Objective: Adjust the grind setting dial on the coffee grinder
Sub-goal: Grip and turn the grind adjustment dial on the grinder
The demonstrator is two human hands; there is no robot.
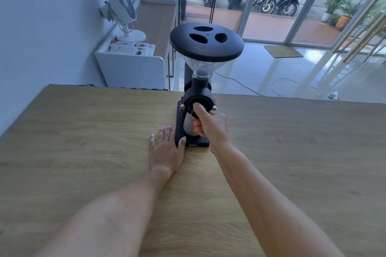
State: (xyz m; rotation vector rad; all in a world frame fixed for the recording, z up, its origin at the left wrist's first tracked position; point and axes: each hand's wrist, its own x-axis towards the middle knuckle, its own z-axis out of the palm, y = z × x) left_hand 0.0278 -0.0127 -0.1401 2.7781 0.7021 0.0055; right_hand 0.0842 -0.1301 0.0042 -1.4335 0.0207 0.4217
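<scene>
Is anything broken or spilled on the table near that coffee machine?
Nothing stands out. The black coffee grinder stands upright on the wooden table, nothing spilled. The right hand grips its dial; the left hand lies flat beside its base.

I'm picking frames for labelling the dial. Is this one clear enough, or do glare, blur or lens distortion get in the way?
Head view: daylight from the glass doors glares on the floor; wide-angle bends the table edge; the right hand is slightly blurred and covers most of the dial.
</scene>
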